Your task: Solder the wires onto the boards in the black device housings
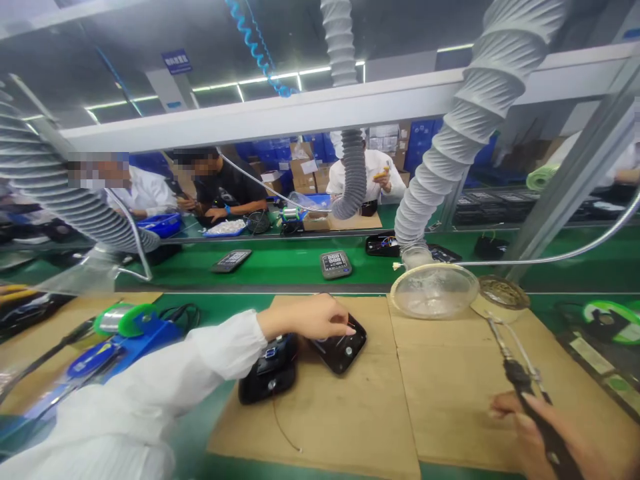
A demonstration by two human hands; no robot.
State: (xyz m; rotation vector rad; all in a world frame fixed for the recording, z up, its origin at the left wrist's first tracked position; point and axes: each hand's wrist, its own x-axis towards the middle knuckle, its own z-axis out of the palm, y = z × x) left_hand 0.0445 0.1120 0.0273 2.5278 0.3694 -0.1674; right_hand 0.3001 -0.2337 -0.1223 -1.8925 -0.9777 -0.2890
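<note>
My left hand, in a white sleeve, has its fingertips on the top edge of a flat black electronic device lying on a cardboard mat. A second black device lies against it on the left. My right hand grips a black-handled soldering iron at the lower right. The iron's metal tip points up and away from the devices. A thin brown wire lies on the mat below the second device.
A round glass dish and a brass-wool tip cleaner sit beyond the mat. A solder spool on a blue stand is at left. Past a green conveyor belt with devices, co-workers sit at a bench. Grey flexible fume ducts hang overhead.
</note>
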